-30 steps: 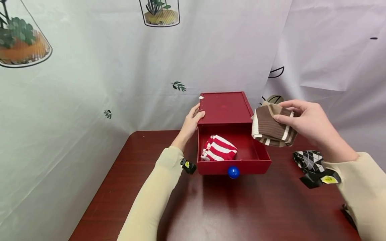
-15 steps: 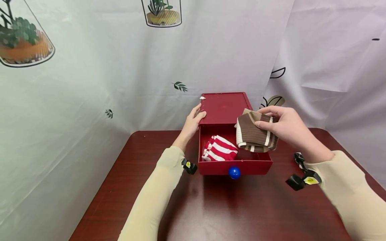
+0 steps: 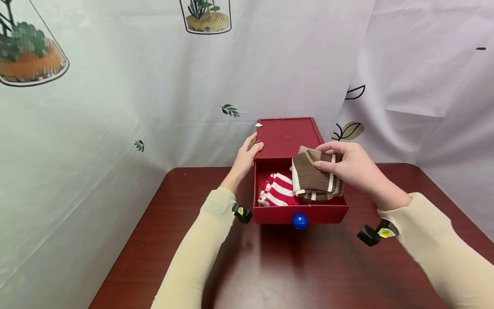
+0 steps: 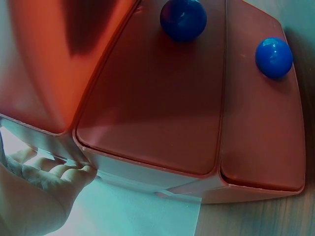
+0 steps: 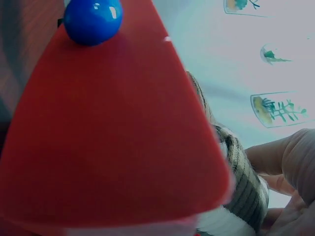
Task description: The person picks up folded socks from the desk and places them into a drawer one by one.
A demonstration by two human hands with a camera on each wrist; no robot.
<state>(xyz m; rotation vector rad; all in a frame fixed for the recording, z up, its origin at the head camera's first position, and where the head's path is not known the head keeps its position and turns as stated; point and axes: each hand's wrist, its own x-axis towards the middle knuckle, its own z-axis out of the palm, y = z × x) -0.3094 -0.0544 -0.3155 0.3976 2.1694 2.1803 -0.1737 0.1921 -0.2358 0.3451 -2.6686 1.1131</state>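
Observation:
In the head view, my right hand [image 3: 349,165] pinches a folded pair of brown socks [image 3: 314,176] with cream stripes over the right half of a pulled-out drawer [image 3: 324,215]. Inside that drawer, on the left, lie red-and-white striped socks [image 3: 277,192], partly covered by the brown pair. My left hand [image 3: 243,159] rests against the upper left side of the red drawer cabinet [image 3: 287,137], thumb at the top edge. The left wrist view shows its fingers against the side wall. From the right wrist, the red drawer front [image 5: 118,132] hides part of the brown socks [image 5: 246,196].
A blue knob [image 3: 299,221] sticks out of the open drawer's front. Two lower drawers, shut, have blue knobs [image 4: 183,19] too. The cabinet stands on a dark red-brown table [image 3: 293,274], with a printed white curtain [image 3: 154,86] close behind.
My right hand has carried the brown socks leftward and slightly down, from beside the drawer to over it. The right arm now hides the black-and-white argyle socks on the table. My left hand stays put.

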